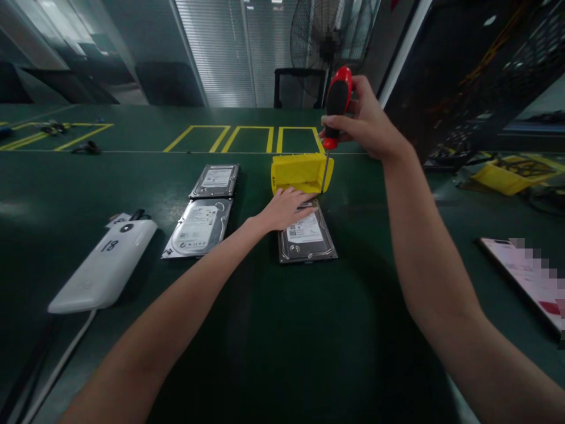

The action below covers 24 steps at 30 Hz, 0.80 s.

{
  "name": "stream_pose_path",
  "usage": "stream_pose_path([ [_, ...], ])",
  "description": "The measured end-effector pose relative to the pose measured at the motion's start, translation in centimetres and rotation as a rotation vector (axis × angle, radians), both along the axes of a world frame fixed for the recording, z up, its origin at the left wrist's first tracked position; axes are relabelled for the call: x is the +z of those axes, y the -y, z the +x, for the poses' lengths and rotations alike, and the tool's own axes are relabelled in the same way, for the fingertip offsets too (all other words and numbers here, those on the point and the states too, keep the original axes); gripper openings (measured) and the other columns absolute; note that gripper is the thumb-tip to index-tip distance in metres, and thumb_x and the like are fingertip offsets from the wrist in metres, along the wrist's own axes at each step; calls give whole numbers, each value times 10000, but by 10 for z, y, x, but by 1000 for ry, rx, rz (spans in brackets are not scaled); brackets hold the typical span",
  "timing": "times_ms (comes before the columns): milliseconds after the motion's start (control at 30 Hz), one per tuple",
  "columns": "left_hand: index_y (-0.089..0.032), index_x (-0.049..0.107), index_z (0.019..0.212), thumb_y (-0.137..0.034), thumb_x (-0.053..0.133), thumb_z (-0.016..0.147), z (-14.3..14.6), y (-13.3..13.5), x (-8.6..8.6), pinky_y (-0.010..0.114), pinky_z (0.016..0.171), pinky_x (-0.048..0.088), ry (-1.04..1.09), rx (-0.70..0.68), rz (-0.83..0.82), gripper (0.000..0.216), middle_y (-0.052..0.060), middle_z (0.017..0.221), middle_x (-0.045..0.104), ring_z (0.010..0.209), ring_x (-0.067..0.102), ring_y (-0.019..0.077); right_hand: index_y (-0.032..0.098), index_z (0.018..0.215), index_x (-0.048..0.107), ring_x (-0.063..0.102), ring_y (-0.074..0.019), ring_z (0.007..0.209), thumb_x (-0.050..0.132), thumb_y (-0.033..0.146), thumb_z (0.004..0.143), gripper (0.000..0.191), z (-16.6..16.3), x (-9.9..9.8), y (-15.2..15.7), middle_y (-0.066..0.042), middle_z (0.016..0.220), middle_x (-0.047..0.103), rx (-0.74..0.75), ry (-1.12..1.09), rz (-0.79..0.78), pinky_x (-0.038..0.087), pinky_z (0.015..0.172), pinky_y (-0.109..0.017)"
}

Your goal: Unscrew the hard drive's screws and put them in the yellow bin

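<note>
My right hand point(366, 121) is closed round the red and black handle of a screwdriver point(336, 106), held upright. Its thin shaft points down to the far right corner of a hard drive point(306, 238) lying flat on the dark green table point(282, 330). My left hand point(286, 209) rests flat on the far end of that drive, fingers stretched out. A small yellow bin point(300, 172) stands just behind the drive.
Two more hard drives point(199, 227) point(215, 180) lie in a column to the left. A white power bank point(106, 265) marked 18 with a cable sits at the near left. A paper sheet point(527, 274) lies at the right; a yellow tray point(507, 176) and a fan point(329, 29) stand beyond.
</note>
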<state>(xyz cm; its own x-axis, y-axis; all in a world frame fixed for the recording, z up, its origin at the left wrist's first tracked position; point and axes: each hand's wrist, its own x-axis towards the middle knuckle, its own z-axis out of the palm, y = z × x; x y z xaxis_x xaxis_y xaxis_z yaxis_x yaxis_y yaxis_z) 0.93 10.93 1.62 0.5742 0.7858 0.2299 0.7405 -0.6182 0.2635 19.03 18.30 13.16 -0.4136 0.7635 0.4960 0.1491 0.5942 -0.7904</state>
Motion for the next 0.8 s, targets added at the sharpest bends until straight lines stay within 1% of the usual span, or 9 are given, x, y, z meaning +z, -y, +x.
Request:
stream_pose_path([
  [100,-176,450,1356,-435,310,965,-1,-1,-1,416,896,322,-10,-17,12,489,107,1246,547,1101,469,287,180,1124,371,686,-114,682,654,148,755,466,-3,-3,-1,35,894,574,38,-26,-23,567,588,-243],
  [200,-202,502,1312,-447,312,960,-2,-1,-2,410,894,324,-10,-9,14,469,93,1220,551,1089,466,283,200,1147,381,687,-124,669,680,135,735,513,-5,-5,-2,41,847,579,66,-51,-55,573,574,-250],
  [267,-214,508,1305,-452,310,959,-2,0,-2,407,895,327,-10,5,5,464,87,1219,547,1092,463,278,214,1160,400,685,-124,674,698,116,717,543,-5,-5,-2,40,834,593,65,-69,-82,573,574,-246],
  [400,-191,512,1301,-453,306,961,-2,1,-2,406,895,335,-10,8,0,476,93,1221,547,1094,465,278,217,1146,400,680,-112,676,694,100,709,539,-4,-5,-2,49,823,586,60,-71,-87,572,583,-238],
  [533,-181,511,1300,-480,295,962,-3,-2,-4,397,889,341,-28,7,21,500,93,1228,551,1083,471,266,232,1082,385,676,-113,674,705,100,693,521,-3,-3,-2,45,843,569,56,-29,-44,591,588,-247],
  [667,-198,503,1303,-507,272,964,-3,-4,-6,382,887,343,-47,15,41,514,75,1237,556,1073,475,247,264,1020,378,677,-144,698,752,160,656,532,-1,-1,0,15,905,580,62,-4,-32,620,601,-285],
  [800,-185,513,1284,-512,278,962,-2,-3,-6,375,888,347,-32,22,45,516,77,1239,564,1074,484,242,277,999,365,676,-160,727,743,186,665,513,0,-1,1,7,923,578,61,3,-17,624,606,-305],
])
